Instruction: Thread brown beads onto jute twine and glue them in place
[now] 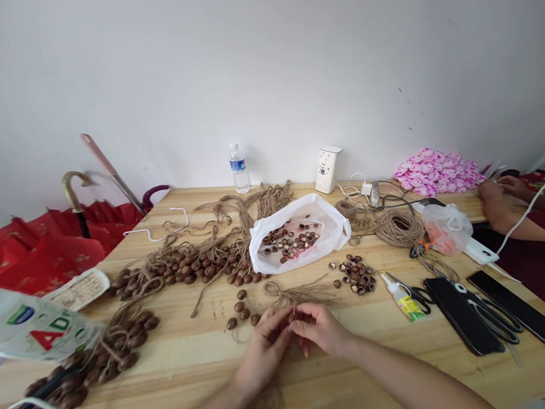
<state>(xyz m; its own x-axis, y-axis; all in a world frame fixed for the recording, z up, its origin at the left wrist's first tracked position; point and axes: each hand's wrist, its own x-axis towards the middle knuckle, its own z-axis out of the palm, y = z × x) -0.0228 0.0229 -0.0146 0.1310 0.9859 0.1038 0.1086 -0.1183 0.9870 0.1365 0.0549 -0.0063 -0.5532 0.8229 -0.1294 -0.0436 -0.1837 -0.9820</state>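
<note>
My left hand (266, 348) and my right hand (319, 329) meet low in the centre, fingertips pinched together around a strand of brown twine. What else may be between the fingers is too small to tell. Just beyond them lies a looped bundle of twine (290, 292) with loose ends spread rightward. Several whole brown nuts (239, 307) sit left of it, and a pile of opened shells (359, 274) is to its right. Behind, a white plastic bag (333, 240) lies open with shell halves inside.
Strung nuts (182, 266) and a large white bottle (39, 320) stand left. Glue (405, 299), scissors (492, 317), a black phone (463, 315) and a twine coil (399, 227) lie right. A water bottle (239, 169) stands behind. Another person's hands (500, 194) are far right.
</note>
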